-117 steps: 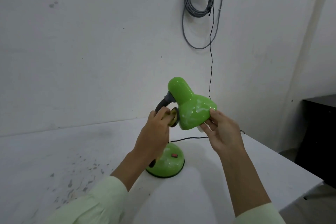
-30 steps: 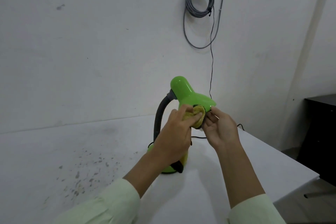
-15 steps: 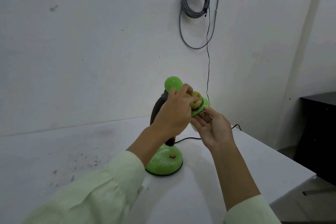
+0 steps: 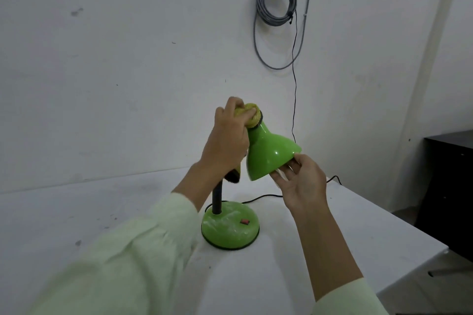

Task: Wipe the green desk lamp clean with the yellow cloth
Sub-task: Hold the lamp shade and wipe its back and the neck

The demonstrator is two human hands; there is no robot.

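The left hand (image 4: 227, 140), fisted on the yellow cloth (image 4: 252, 115), has climbed from the rim to the shade's crown. The right hand (image 4: 302, 184) pinches the green desk lamp (image 4: 268, 153) at 4 o'clock; the base looks unwiped.

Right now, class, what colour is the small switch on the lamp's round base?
Red: the small rectangular switch shows best in the head view.

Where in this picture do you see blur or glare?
Head view: the left sleeve is blurred at bottom left; small glare spots sit on the lamp shade; the lamp base looks sharper, and the lighting is dim and even.
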